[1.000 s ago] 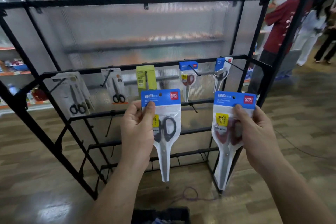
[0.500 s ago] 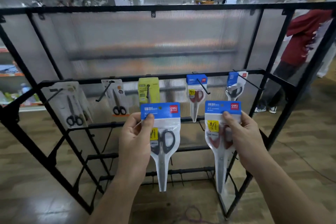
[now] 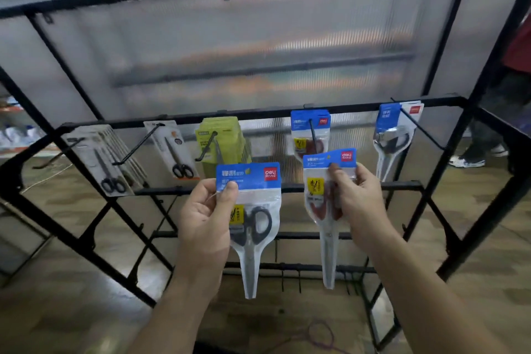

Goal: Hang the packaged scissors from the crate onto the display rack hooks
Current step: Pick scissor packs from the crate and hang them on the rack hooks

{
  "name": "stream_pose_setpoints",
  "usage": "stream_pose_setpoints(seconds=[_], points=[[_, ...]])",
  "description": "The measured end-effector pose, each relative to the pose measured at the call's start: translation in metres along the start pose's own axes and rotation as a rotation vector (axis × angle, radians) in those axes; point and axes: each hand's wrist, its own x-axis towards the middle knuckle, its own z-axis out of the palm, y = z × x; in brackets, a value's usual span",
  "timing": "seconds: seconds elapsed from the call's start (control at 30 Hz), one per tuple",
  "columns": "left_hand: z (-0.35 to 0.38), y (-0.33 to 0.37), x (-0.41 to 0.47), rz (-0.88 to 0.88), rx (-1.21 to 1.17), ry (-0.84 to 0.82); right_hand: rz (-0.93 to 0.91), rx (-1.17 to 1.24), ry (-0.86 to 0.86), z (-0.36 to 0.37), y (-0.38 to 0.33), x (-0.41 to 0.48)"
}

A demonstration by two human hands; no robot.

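My left hand [image 3: 207, 218] pinches a blue-topped pack of black-handled scissors [image 3: 254, 224] by its upper left edge, in front of the black display rack [image 3: 287, 109]. My right hand [image 3: 356, 195] grips a pack of red-handled scissors [image 3: 321, 198] near its top, just below the hook [image 3: 313, 135] that carries a matching red-handled pack [image 3: 309, 129]. Both held packs hang upright, tips down. The crate is out of view.
Along the rack's upper bar hang grey carded scissors [image 3: 106, 158], a white card with scissors [image 3: 175, 149], yellow-green packs [image 3: 221, 141] and a blue pack at the right [image 3: 393, 135]. Lower bars carry bare hooks. Somebody's legs and shoes [image 3: 471, 158] stand behind the rack on the right.
I have stepped closer to the rack. My right hand has carried the red-handled pack up and left toward the hook with the matching pack. My left hand keeps its pack steady.
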Motion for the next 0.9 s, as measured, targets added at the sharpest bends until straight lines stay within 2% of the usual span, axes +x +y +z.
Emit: stream_pose_setpoints(seconds=[0.57,0.9], points=[[0.016,-0.004,-0.011,-0.046,0.061,0.141,-0.075,0.091,-0.107,-0.003,0.002,0.008],[0.023,-0.016,-0.021,-0.113,0.079,0.16,-0.089,0.083,-0.147,-0.003,0.007,0.013]])
